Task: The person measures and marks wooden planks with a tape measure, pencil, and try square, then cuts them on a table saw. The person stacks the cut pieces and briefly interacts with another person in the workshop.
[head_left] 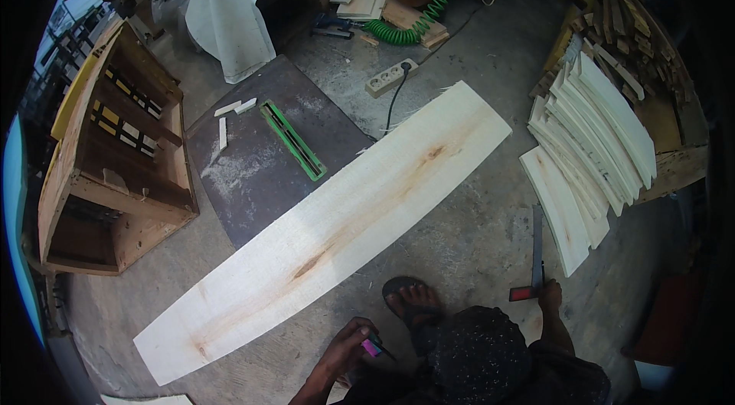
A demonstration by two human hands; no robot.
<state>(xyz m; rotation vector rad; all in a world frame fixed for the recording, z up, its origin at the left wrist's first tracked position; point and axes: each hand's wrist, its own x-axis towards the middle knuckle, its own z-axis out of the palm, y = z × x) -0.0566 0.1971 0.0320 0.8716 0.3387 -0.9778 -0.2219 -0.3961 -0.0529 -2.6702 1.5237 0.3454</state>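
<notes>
A long pale wooden board (329,233) with brown streaks and a bowed near edge lies slantwise across the middle, its far end at the upper right. My left hand (351,345) is closed around a small pink-and-purple thing (371,347) with a dark, thin part sticking out; its kind cannot be made out. That hand is just below the board's near edge, apart from it. On the right, my right hand (550,295) grips a try square (537,240) with a dark blade and a red-and-black stock. The blade points away, toward stacked pale boards (593,133).
At left stands an open wooden frame (115,168). A dark sheet (268,198) bears a green tray (295,141) and small offcuts (223,132). A power strip (390,77) and green coiled hose (398,31) lie beyond. A sandalled foot (413,302) is near the board.
</notes>
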